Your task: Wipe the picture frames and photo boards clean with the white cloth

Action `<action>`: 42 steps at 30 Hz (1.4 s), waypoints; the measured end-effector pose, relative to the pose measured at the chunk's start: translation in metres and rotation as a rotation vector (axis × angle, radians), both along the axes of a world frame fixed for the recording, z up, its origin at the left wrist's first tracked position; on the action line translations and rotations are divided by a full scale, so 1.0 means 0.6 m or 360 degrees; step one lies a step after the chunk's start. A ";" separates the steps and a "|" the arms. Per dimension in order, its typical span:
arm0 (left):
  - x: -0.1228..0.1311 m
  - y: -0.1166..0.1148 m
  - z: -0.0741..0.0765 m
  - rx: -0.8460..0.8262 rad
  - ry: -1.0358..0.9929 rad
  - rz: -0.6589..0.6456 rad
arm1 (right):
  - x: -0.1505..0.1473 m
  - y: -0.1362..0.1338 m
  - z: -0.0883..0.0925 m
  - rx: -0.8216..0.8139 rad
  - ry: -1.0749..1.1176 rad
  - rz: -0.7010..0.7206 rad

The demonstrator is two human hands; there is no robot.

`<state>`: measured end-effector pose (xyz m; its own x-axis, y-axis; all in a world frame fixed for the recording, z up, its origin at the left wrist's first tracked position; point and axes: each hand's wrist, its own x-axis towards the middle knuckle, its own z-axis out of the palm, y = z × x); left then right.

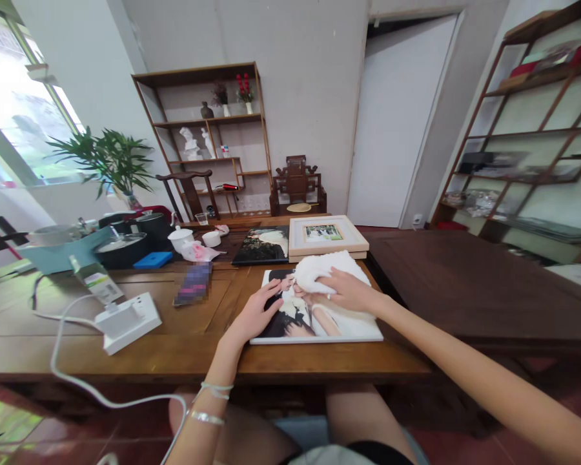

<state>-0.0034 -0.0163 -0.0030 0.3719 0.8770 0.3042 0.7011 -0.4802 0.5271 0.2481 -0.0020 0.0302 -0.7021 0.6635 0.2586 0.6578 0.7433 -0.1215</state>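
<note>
Right now your left hand (pixel 257 312) lies open, fingers spread and flat, on the left edge of a large wedding photo print (pixel 348 326) that rests flat on the wooden table (pixel 184 355), close to the near edge and straight in front of you. Your right hand (pixel 346 290) is on the upper middle of the same print, its fingers curled over a bunched white cloth (pixel 319 268) and pressing it against the picture surface. The cloth covers part of the print's top edge. Just behind it sits a light wooden picture frame (pixel 326 236) with a small photo in its middle, and beside that frame, to the left, a dark photo print (pixel 263 247) lies flat. Further left on the table you have a blurred phone (pixel 193 284), a white power strip (pixel 126 321) with a white cable (pixel 77 381) trailing off the table edge, a small tilted carton (pixel 97 279) and a blue box (pixel 153 259).
</note>
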 end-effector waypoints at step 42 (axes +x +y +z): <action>-0.001 0.010 -0.009 0.0042 -0.0006 0.0028 | -0.046 -0.162 0.032 -0.0370 -0.0106 0.0297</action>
